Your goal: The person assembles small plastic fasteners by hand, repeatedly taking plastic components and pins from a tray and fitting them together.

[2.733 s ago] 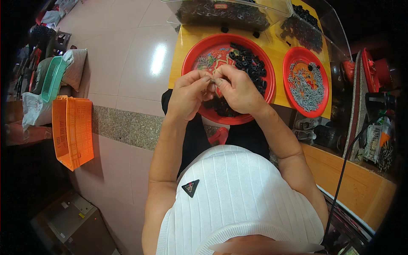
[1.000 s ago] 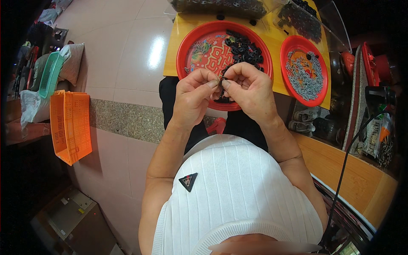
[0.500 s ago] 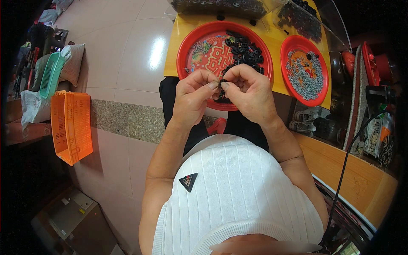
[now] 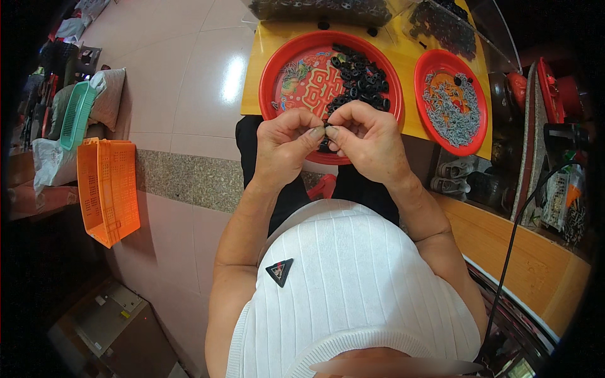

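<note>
"As we check the head view, how far along are we?"
"Our left hand [image 4: 283,150] and right hand [image 4: 374,143], fingertips pinched together, grip a small dark piece [image 4: 326,123], upper middle; it seems unfinished, with many black parts [image 4: 363,79] left above."

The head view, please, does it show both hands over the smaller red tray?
No, the left hand and right hand meet over the larger red tray.

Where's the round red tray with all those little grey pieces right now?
That round red tray sits on the yellow table, upper right in the head view, just right of the larger round red tray holding small black parts.
</note>
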Demonstrator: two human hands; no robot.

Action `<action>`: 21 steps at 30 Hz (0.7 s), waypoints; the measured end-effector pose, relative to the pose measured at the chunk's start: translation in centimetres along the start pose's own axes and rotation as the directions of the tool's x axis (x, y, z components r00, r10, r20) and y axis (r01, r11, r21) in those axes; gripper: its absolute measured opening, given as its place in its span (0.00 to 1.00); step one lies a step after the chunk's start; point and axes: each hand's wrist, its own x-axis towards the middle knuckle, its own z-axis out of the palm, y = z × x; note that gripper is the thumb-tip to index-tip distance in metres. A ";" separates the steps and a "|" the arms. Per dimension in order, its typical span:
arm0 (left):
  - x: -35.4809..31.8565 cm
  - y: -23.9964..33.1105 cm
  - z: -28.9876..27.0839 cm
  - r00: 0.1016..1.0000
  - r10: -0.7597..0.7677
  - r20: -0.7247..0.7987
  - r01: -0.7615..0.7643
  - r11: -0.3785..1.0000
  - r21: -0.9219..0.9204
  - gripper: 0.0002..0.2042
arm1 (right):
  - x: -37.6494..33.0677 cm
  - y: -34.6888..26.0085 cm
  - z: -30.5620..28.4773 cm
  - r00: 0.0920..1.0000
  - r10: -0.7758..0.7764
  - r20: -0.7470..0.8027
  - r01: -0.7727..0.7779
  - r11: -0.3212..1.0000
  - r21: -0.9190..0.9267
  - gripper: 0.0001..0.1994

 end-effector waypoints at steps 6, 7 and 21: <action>0.3 -0.1 0.2 1.000 -0.008 -0.029 0.010 0.999 0.049 0.02 | 0.3 0.4 -0.1 0.996 0.084 -0.025 -0.077 0.978 0.194 0.02; 0.4 0.1 0.4 0.999 -0.039 -0.033 0.038 0.999 -0.031 0.03 | 0.5 0.5 -0.3 0.997 0.083 -0.010 -0.078 0.969 0.234 0.03; 0.8 -0.7 1.2 0.982 -0.186 -0.027 0.173 0.952 -0.251 0.05 | 0.4 1.1 -1.0 0.997 0.052 -0.053 -0.038 0.970 0.240 0.04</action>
